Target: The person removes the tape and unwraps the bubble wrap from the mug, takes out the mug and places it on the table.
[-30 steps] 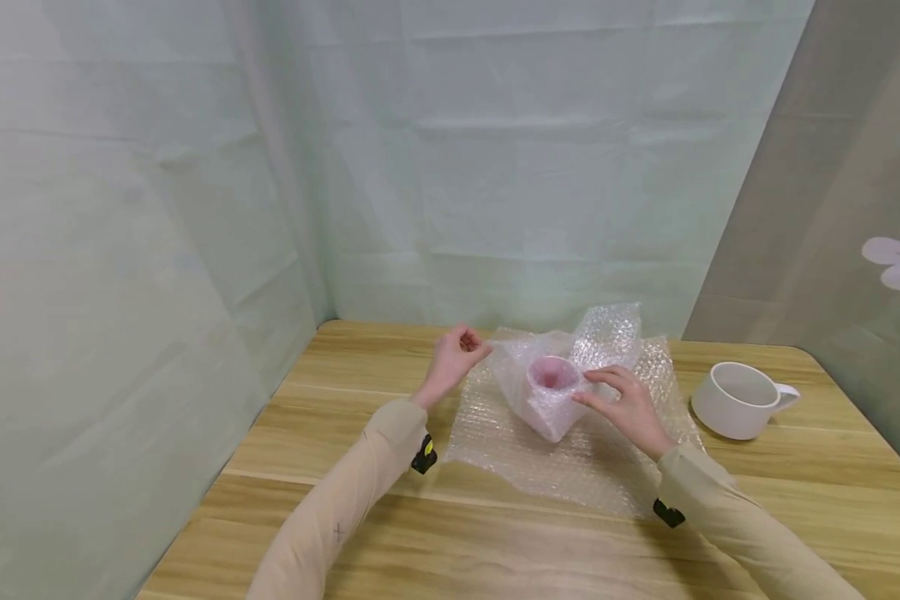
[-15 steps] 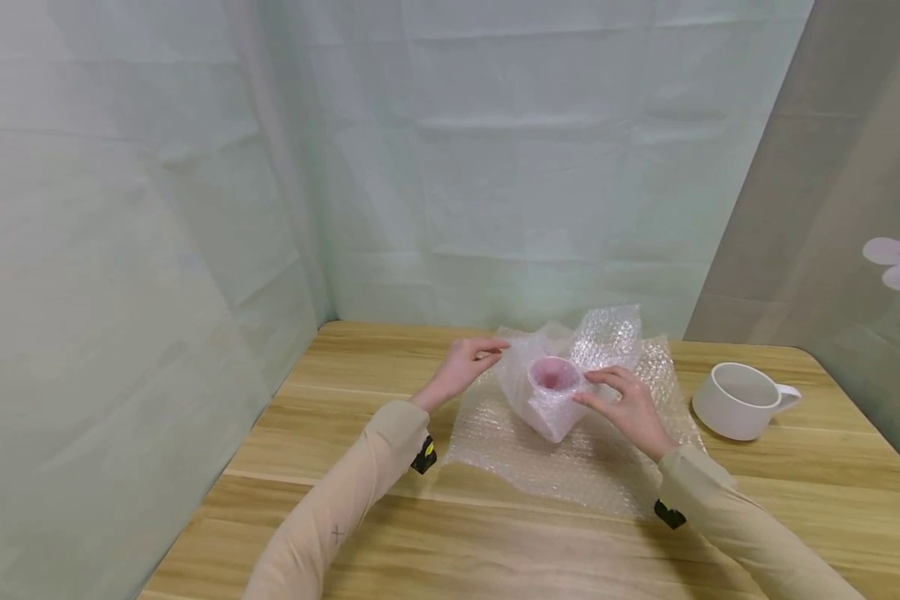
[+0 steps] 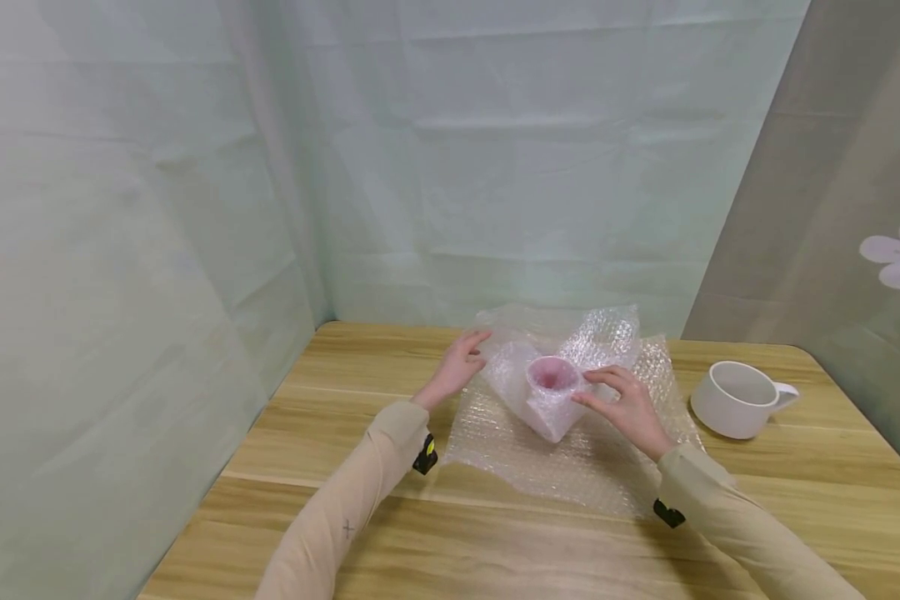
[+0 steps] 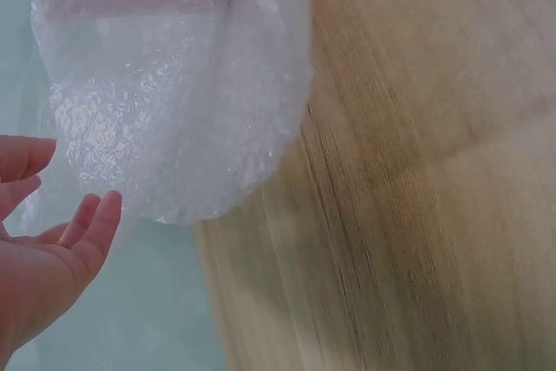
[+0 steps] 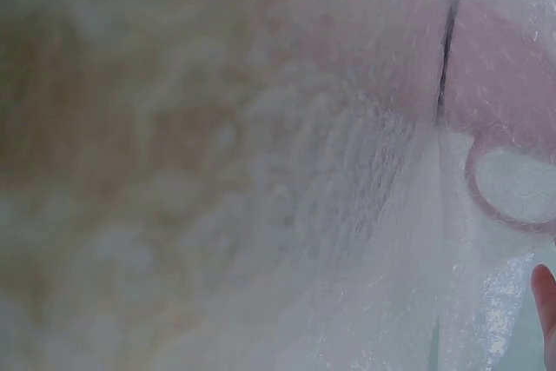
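A pink mug (image 3: 554,374) stands upright, partly wrapped in bubble wrap (image 3: 504,421) spread beneath and around it. Its handle (image 5: 488,182) shows through the film in the right wrist view. My right hand (image 3: 630,410) holds the mug's right side near the rim, thumb and fingers curved on the wrapped wall. To the mug's left, my left hand (image 3: 453,367) stays beside a loose flap of wrap, fingers apart and loosely bent. In the left wrist view those fingers (image 4: 97,228) lie close to the flap's edge; whether they touch it I cannot tell.
A white mug (image 3: 735,404) stands on the right of the wooden table (image 3: 360,533), its handle pointing right. Pale curtains (image 3: 540,183) rise right behind the table's back edge and along the left side.
My left hand moved in toward the mug, then drew back left with its fingers spreading. The rear-left flap of wrap has fallen outward and lies wider. My right hand has stayed put.
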{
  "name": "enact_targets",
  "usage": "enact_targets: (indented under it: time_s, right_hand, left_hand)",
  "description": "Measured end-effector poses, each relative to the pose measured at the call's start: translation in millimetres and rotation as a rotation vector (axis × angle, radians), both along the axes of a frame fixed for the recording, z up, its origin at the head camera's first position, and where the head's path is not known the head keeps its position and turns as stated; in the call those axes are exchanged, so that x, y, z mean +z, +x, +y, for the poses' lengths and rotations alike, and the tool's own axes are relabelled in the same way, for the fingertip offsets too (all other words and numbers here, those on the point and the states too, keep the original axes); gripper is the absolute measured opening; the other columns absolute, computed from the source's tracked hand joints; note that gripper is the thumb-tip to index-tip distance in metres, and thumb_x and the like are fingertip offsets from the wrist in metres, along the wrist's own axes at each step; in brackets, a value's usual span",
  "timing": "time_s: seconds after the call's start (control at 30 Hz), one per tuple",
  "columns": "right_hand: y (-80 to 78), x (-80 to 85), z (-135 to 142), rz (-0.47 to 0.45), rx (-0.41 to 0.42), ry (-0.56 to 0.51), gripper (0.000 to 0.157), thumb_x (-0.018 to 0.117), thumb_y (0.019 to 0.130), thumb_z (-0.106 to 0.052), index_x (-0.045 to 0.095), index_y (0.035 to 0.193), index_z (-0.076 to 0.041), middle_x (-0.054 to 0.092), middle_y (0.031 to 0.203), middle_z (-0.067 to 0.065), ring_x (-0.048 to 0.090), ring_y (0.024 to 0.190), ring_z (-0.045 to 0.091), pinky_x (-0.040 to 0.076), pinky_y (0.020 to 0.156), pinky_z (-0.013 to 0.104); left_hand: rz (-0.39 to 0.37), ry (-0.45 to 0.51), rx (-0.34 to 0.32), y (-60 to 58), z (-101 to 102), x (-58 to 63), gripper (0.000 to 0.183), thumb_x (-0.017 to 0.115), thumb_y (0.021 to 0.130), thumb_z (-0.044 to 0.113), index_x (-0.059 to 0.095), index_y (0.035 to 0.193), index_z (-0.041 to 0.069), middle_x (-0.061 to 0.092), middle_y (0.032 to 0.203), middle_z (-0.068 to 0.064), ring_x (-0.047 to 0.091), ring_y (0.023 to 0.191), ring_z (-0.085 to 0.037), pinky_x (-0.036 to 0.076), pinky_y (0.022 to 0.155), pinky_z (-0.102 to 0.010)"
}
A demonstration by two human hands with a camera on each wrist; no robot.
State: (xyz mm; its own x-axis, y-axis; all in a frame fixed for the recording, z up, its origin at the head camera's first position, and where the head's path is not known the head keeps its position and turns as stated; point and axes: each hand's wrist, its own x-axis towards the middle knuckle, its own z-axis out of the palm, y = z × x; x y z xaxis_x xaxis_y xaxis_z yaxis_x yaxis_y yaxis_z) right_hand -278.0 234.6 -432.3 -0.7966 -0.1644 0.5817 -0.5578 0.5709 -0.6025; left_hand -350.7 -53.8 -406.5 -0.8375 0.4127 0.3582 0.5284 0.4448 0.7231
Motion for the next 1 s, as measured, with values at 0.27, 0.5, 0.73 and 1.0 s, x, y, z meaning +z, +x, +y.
enact_targets:
  time_s: [0.27, 0.5, 0.73, 1.0]
  right_hand:
    - [0.0, 0.4, -1.3, 0.004, 0.005, -0.001, 0.037, 0.079, 0.069, -0.023, 0.067, 0.098, -0.004, 0.06, 0.102, 0.001, 0.052, 0.097, 0.019, 0.04, 0.085, 0.04]
    - [-0.5, 0.6, -2.1, 0.024, 0.008, 0.0, 0.036, 0.08, 0.068, -0.021, 0.067, 0.096, -0.003, 0.061, 0.101, 0.0, 0.053, 0.096, 0.019, 0.041, 0.084, 0.035]
    - [-1.7, -0.5, -0.3, 0.03, 0.002, -0.001, 0.035, 0.08, 0.068, -0.02, 0.068, 0.096, -0.004, 0.061, 0.1, 0.0, 0.053, 0.096, 0.018, 0.041, 0.084, 0.035]
    - [-0.4, 0.1, -0.1, 0.006, 0.004, -0.002, 0.036, 0.079, 0.069, -0.023, 0.067, 0.097, -0.004, 0.061, 0.101, 0.0, 0.052, 0.097, 0.019, 0.04, 0.084, 0.04]
  left_hand:
    - [-0.127, 0.043, 0.04, -4.6, -1.7, -6.5, 0.057, 0.058, 0.082, -0.005, 0.036, 0.135, -0.003, 0.033, 0.135, -0.02, 0.05, 0.102, -0.033, 0.048, 0.077, -0.033]
    - [-0.153, 0.105, 0.053, -2.9, -0.9, -6.6, 0.051, 0.061, 0.082, -0.002, 0.043, 0.129, -0.003, 0.035, 0.128, -0.02, 0.05, 0.101, -0.031, 0.048, 0.075, -0.031]
    - [-0.093, 0.103, -0.073, 5.2, 9.2, 10.0, 0.039, 0.065, 0.083, 0.005, 0.051, 0.119, -0.006, 0.05, 0.114, -0.021, 0.053, 0.098, -0.032, 0.047, 0.077, -0.031]
    - [-0.099, 0.063, -0.199, 10.1, 23.1, 23.5, 0.038, 0.065, 0.084, 0.011, 0.054, 0.118, -0.002, 0.053, 0.114, -0.019, 0.052, 0.1, -0.029, 0.044, 0.08, -0.028]
